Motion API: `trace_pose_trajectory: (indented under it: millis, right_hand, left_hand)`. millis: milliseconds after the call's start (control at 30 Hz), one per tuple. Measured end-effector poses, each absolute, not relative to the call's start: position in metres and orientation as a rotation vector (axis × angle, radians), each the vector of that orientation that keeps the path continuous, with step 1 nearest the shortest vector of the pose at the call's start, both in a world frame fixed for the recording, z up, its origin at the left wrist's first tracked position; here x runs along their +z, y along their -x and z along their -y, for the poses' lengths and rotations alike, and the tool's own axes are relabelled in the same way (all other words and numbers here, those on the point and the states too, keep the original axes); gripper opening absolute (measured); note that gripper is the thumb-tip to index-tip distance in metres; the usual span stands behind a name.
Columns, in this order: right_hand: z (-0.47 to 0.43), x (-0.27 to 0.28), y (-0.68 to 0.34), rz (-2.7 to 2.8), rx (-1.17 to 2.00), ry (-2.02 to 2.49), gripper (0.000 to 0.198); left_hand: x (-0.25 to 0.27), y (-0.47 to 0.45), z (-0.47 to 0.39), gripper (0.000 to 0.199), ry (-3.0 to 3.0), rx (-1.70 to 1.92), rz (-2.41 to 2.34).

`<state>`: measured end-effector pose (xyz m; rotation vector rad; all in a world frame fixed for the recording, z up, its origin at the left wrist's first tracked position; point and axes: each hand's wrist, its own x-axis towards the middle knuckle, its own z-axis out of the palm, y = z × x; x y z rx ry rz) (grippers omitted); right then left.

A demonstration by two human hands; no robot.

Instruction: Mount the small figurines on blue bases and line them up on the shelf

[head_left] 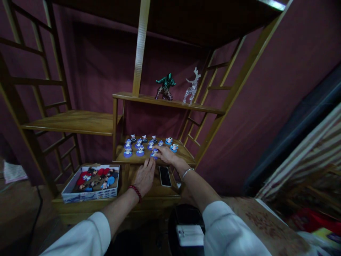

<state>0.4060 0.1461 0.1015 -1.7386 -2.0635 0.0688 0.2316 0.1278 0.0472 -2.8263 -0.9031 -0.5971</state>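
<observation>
My right hand reaches in from the right, its fingers closed on a small purple-and-white figurine at the front of the low shelf. Just below, my left hand has its fingers stretched out, the tips at the shelf's front edge close to that figurine; whether they touch it I cannot tell. Left of it stand two more purple figurines in the front row, one beside the other. Behind are several more purple ones and darker-based figurines. Two blue-based figurines stand to the right.
An open box of jumbled red, blue and black figurines sits at lower left. A phone lies below the shelf. On the upper shelf are a green figure and a clear deer. A white box lies below.
</observation>
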Motion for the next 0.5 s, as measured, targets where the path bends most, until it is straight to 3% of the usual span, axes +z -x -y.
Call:
trace_pose_trajectory:
  millis: [267, 500]
  right_hand:
    - [-0.1484, 0.1010, -0.4100, 1.968, 0.337, 1.727, 0.040]
    - [-0.1432, 0.1083, -0.4100, 1.960, 0.342, 1.753, 0.055]
  left_hand:
    - [0.0460, -0.2277, -0.1308, 0.062, 2.807, -0.626, 0.834]
    - [0.0557, -0.2263, -0.1248, 0.060, 2.825, -0.581, 0.862]
